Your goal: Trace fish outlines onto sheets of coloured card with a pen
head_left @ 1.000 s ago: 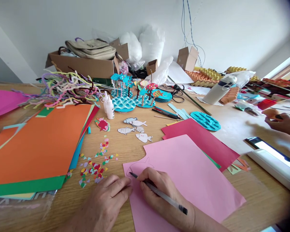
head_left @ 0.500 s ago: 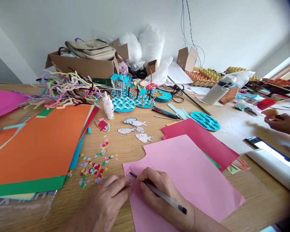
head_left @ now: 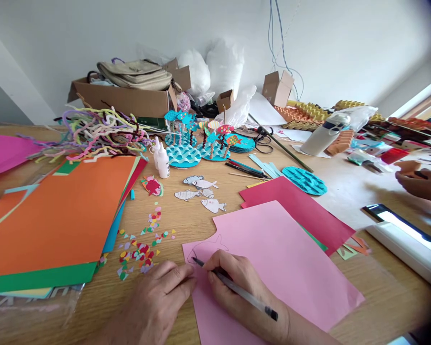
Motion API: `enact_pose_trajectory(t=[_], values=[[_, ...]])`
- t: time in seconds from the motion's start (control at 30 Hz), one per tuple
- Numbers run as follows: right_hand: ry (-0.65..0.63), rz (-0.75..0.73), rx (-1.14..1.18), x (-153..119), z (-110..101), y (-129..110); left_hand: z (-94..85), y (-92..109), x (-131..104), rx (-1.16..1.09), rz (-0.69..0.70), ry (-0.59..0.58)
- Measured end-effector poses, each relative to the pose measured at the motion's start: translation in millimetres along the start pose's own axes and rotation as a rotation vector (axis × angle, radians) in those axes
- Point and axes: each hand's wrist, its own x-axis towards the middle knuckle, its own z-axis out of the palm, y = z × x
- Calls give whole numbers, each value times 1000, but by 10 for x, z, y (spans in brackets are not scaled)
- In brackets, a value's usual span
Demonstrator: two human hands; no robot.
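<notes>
A black pen (head_left: 242,293) is gripped in my right hand (head_left: 240,287), its tip on the pink paper (head_left: 273,258). Under the tip, near the sheet's left corner, is a thin fish outline (head_left: 210,245), partly covered by my fingers. My left hand (head_left: 165,292) rests at the paper's left edge, fingers bent and together, fingertips touching the edge; whether they pinch anything is hidden. Ahead of the sheet lie several cut-out paper fish (head_left: 213,205) and a red decorated fish (head_left: 153,186). Small coloured paper bits (head_left: 141,251) are scattered beyond my left hand.
Orange paper (head_left: 64,215) tops a stack at left. White glue bottles (head_left: 163,162) stand near blue wave bases (head_left: 184,156). Pipe cleaners (head_left: 104,129) lie behind. Red paper (head_left: 294,206) lies right of centre, near a phone (head_left: 398,220). Another person's hand (head_left: 424,184) is at far right.
The pen tip has shifted very slightly within the fish outline. At far right, the other person's hand has moved a little. My left hand looks still.
</notes>
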Motion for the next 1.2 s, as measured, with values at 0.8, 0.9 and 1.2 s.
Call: enact_pose_trajectory(t=[0.8,0.9,1.2], values=[[-8,19,3,9,-11,-8,-37,17,27,37,19,92],[8,18,-5,8,-6,-3,-35,18,22,27,23,111],[0,10,-13,4,1,16,-2,9,11,5,11,89]])
